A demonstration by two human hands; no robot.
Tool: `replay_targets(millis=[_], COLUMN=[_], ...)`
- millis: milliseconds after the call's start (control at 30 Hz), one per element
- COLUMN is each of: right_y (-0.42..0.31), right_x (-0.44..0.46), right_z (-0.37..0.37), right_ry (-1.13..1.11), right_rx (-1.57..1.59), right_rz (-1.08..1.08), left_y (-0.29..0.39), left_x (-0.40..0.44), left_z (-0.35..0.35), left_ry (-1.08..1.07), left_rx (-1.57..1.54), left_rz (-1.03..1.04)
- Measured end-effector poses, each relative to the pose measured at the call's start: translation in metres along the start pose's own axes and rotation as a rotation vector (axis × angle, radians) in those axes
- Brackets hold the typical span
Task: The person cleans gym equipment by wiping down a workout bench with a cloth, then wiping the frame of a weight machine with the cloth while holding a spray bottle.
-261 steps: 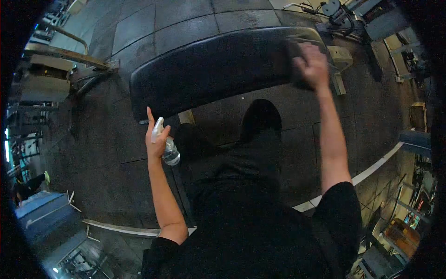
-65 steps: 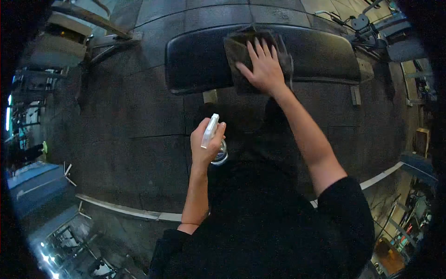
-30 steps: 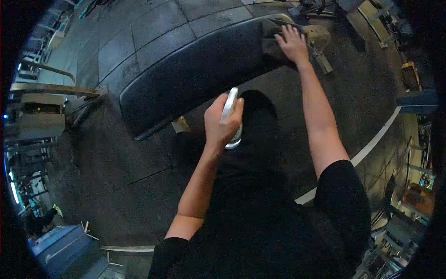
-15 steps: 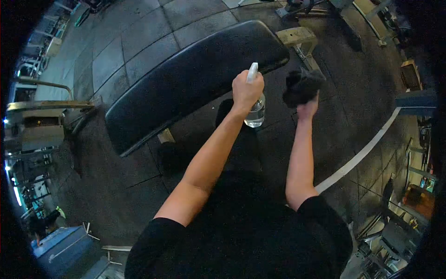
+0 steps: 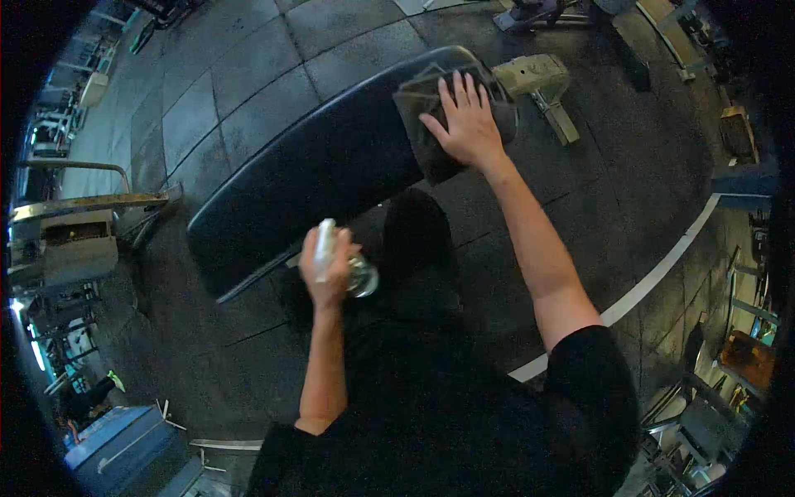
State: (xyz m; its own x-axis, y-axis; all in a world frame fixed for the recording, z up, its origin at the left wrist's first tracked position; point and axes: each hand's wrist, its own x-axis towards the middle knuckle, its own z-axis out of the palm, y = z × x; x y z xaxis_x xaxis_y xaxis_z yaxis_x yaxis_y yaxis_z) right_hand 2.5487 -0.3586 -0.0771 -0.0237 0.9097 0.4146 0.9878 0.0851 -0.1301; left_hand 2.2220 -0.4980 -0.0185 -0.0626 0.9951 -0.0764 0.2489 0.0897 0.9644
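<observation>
Right hand (image 5: 472,131): half a second ago off the bench with the cloth bunched up; now back on the bench (image 5: 306,178), palm down near its right end. Cloth (image 5: 424,141) now spread out between palm and bench top, its left part uncovered by the hand. Thumb well apart from the fingers, fingers slightly parted; they press on the cloth rather than clamp it.

Left hand (image 5: 320,269): shifted leftward, now near the bench's near edge. Fingers curled around the neck of the bottle (image 5: 364,278), which tilts, base toward the right. Blurred; cannot tell whether the trigger is pulled. Bottle holds clear liquid in the earlier view; level unreadable now.

Judgement: cloth-to-bench contact is restored, so wiping is again under way at this end; the bottle seems idle.
</observation>
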Motion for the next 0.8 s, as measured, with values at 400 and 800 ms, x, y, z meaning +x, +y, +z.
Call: replay_targets(millis=[400,800], right_y=[0.01,0.077], right_x=[0.049,0.101], right_z=[0.034,0.056], right_ry=[0.084,-0.045], right_rx=[-0.02,0.069], right_rz=[-0.006,0.132], left_y=[-0.047,-0.053], left_x=[0.027,0.027], left_z=[-0.103,-0.109], left_ry=[0.003,-0.107], left_rx=[-0.24,-0.354], left_rz=[-0.012,0.004])
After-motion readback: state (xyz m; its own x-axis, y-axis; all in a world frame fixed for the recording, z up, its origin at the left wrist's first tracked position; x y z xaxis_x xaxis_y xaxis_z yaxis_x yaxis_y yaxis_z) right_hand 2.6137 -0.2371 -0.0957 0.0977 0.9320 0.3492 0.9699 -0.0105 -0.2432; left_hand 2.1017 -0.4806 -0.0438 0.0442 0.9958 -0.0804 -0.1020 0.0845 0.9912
